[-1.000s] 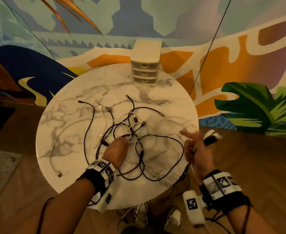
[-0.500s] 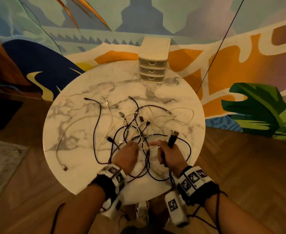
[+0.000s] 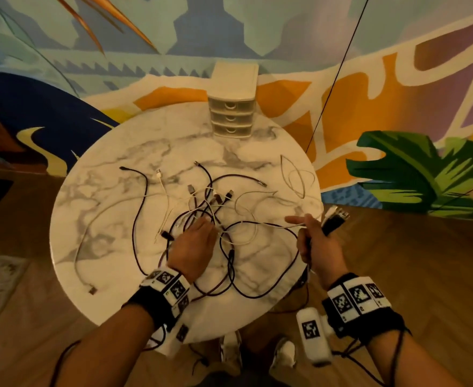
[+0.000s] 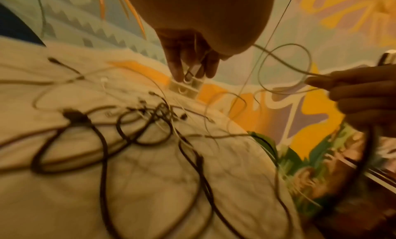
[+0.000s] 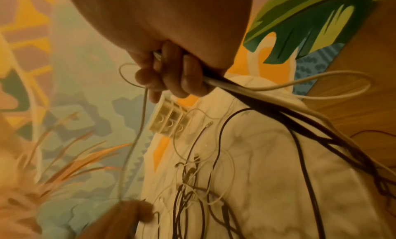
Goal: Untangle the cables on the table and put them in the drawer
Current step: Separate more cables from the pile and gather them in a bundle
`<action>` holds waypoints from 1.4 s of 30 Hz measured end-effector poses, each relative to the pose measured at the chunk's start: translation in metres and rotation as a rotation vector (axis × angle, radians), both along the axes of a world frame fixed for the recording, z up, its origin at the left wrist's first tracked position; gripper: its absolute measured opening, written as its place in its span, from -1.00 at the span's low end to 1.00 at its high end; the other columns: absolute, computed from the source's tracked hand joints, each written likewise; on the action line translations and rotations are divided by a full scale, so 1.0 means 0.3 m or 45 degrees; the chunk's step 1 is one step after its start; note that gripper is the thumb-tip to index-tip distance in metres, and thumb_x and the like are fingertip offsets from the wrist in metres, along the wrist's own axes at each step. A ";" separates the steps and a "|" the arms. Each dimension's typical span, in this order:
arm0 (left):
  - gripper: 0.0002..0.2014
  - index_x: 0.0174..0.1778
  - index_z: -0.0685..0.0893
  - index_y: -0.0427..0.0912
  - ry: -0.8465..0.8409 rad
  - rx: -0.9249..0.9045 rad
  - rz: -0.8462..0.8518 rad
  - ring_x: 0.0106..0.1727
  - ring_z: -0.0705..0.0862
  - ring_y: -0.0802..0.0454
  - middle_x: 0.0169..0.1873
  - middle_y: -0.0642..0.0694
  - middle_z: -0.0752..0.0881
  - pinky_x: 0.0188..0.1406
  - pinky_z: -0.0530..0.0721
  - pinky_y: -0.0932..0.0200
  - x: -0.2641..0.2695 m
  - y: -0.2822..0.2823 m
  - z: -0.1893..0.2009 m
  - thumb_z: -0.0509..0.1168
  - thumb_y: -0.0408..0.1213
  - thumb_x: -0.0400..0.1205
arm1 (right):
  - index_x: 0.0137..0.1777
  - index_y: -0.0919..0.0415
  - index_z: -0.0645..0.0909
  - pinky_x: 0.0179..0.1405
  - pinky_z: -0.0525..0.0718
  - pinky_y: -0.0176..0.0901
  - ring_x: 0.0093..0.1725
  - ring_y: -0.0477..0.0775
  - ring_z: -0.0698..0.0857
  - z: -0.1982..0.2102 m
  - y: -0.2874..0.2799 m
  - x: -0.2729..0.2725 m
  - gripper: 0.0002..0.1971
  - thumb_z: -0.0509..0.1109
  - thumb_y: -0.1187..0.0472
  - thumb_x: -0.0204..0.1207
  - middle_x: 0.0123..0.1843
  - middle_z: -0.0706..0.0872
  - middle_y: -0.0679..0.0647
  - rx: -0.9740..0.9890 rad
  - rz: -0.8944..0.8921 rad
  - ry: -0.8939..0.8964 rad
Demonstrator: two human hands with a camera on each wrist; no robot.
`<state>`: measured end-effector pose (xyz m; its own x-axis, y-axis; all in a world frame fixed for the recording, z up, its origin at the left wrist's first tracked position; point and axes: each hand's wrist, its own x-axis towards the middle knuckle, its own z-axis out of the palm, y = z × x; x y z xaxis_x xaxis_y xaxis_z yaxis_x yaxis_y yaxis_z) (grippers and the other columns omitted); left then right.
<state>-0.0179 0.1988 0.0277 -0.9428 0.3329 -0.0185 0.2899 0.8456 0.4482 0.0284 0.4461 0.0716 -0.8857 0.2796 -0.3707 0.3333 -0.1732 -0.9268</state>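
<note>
Cables (image 3: 201, 216) are lying in a tangle across the middle of the round marble table (image 3: 95, 208), black and white strands crossing each other, while I am working at them from the near edge. At the far left one white cable (image 3: 90, 233) is curving alone toward the table's rim, its plug end near the edge. My left hand (image 3: 192, 247) is pressing down on the knot, palm over the strands; in the left wrist view my fingers (image 4: 175, 68) are pointing down with a thin white strand running between them, though I cannot tell how firmly they are pinching it. To the right, my right hand (image 3: 317, 244) is hovering just past the table's right edge, fingers (image 5: 171, 76) curled tight around a bundle of black and white cables (image 5: 257, 97), plug ends (image 3: 335, 216) sticking out above my fist and my forefinger pointing toward the tangle. A white strand is stretching taut from that fist back to the pile. At the far side of the table, the small three-drawer unit (image 3: 232, 107) is standing with all its drawers pushed in, well apart from the cables.
</note>
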 end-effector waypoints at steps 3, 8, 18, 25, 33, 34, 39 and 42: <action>-0.64 0.19 0.60 -0.08 -0.491 -0.425 -0.261 0.14 0.64 -0.10 0.21 -0.06 0.60 0.07 0.63 -0.01 0.072 0.073 -0.026 0.10 0.07 0.67 | 0.00 0.26 0.74 -0.70 0.23 -0.37 -0.71 -0.16 0.26 -0.025 0.014 -0.001 -0.54 0.06 0.00 0.72 -0.65 0.35 0.00 0.065 -0.041 -0.028; -0.30 0.55 0.22 0.10 -0.320 0.163 -0.233 0.29 0.54 0.06 0.43 0.02 0.39 0.20 0.58 0.11 0.049 0.278 0.106 0.34 0.10 0.52 | -0.11 0.19 0.75 -0.49 0.41 -0.27 -0.63 -0.15 0.43 -0.057 0.031 0.062 -0.50 0.07 -0.11 0.68 -0.66 0.46 -0.04 0.332 0.200 -0.044; -0.71 0.06 0.63 -0.17 -0.215 -0.100 -0.541 -0.01 0.67 -0.20 -0.03 -0.21 0.73 -0.02 0.61 -0.06 -0.043 0.701 0.283 0.06 -0.11 0.73 | -0.32 0.24 0.71 -0.44 0.40 -0.36 -0.55 -0.24 0.52 -0.021 0.316 0.150 -0.53 0.17 0.00 0.67 -0.53 0.62 -0.14 0.426 -0.087 -0.027; -0.70 -0.01 0.66 -0.15 0.030 0.395 -0.636 -0.26 0.63 -0.15 -0.43 0.03 0.53 -0.28 0.62 -0.05 -0.109 0.975 0.548 0.05 -0.12 0.75 | -0.40 0.19 0.67 -0.46 0.42 -0.15 -0.52 0.00 0.48 -0.099 0.586 0.315 -0.46 0.11 -0.10 0.67 -0.46 0.59 0.03 0.617 -0.181 -0.328; -0.68 -0.06 0.66 -0.11 0.157 0.733 -0.464 -0.45 0.52 0.00 -0.54 0.10 0.49 -0.35 0.63 -0.17 -0.131 1.181 0.573 0.03 -0.08 0.73 | -0.43 0.18 0.68 -0.38 0.51 -0.12 -0.47 0.06 0.58 -0.118 0.784 0.445 -0.46 0.13 -0.09 0.66 -0.44 0.64 0.04 0.688 -0.287 -0.469; -0.69 -0.07 0.66 -0.14 0.081 0.602 -0.493 -0.42 0.53 -0.03 -0.52 0.08 0.50 -0.31 0.64 -0.18 -0.122 1.179 0.526 0.04 -0.12 0.74 | -0.41 0.19 0.68 -0.43 0.47 -0.15 -0.51 0.03 0.54 -0.113 0.802 0.459 -0.47 0.14 -0.08 0.66 -0.47 0.62 0.04 0.695 -0.290 -0.483; -0.71 -0.01 0.62 -0.18 -0.084 0.722 -0.307 -0.45 0.57 -0.12 -0.48 -0.10 0.56 -0.37 0.61 -0.04 -0.206 1.170 0.393 0.02 -0.16 0.74 | -0.31 0.24 0.70 -0.54 0.39 -0.24 -0.56 -0.04 0.51 -0.082 0.890 0.536 -0.51 0.14 -0.05 0.67 -0.49 0.59 0.02 0.772 -0.329 -0.578; -0.69 0.13 0.59 -0.16 -0.148 0.461 -0.215 -0.26 0.69 -0.25 -0.22 -0.27 0.71 -0.13 0.70 -0.13 -0.281 1.127 0.223 0.04 -0.07 0.71 | -0.33 0.23 0.71 -0.52 0.41 -0.23 -0.57 -0.03 0.51 -0.058 0.908 0.563 -0.46 0.11 -0.12 0.66 -0.51 0.57 0.02 0.789 -0.344 -0.573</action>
<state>-0.1023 0.5368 0.0947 -0.8730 0.4870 0.0252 0.3408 0.5724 0.7458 0.1974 0.7186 0.0542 -0.5613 0.7336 -0.3831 0.7170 0.1999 -0.6678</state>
